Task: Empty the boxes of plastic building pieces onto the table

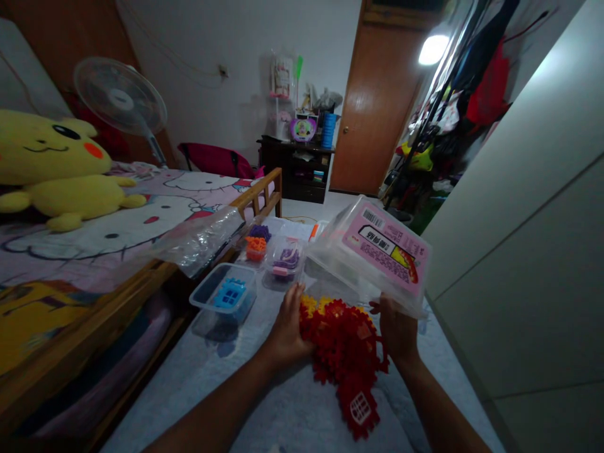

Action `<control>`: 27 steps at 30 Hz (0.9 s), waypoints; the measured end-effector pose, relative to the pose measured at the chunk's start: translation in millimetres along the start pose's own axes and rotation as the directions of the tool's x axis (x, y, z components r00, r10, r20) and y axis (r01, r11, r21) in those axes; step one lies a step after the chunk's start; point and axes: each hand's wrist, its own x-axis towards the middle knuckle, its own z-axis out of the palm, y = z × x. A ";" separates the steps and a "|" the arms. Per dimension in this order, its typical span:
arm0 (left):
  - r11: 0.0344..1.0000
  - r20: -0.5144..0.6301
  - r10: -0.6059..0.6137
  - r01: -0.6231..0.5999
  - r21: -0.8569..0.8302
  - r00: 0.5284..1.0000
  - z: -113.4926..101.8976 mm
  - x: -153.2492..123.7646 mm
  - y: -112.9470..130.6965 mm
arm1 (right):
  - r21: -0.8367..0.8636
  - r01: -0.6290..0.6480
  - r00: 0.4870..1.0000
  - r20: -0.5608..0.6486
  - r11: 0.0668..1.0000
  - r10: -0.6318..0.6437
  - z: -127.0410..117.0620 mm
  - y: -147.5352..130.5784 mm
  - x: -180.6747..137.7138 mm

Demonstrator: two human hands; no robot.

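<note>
Pale blue bedding supports the red toothed pieces; the left hand cups their edge, fingers apart; the right nears the tilted box, grip unclear; gentle support from both sides suits so loose a heap.

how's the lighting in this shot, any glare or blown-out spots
Head view: dim overall; the bright light at upper right is blown out; the plastic bag glints; the red pieces run together in deep red; the pale panel has a soft sheen.
</note>
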 end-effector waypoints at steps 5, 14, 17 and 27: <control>0.996 0.060 0.089 -0.090 0.011 0.994 -10.4 -3.7 9.2 | 0.341 -0.106 0.991 -0.046 0.934 0.129 19.2 -13.0 16.8; 0.690 0.186 0.669 -0.694 0.207 0.720 4.5 -28.7 57.7 | 0.586 -0.072 0.986 -0.083 0.807 0.147 19.1 -26.7 61.7; 0.434 0.170 0.850 -0.846 0.309 0.498 32.1 -35.9 58.7 | 0.567 -0.104 0.966 -0.139 0.817 0.219 -2.7 -19.3 92.4; 0.468 0.082 0.846 -0.808 0.357 0.527 67.6 -34.2 49.7 | 0.087 -0.355 0.892 -0.266 0.931 0.366 -69.4 39.6 182.8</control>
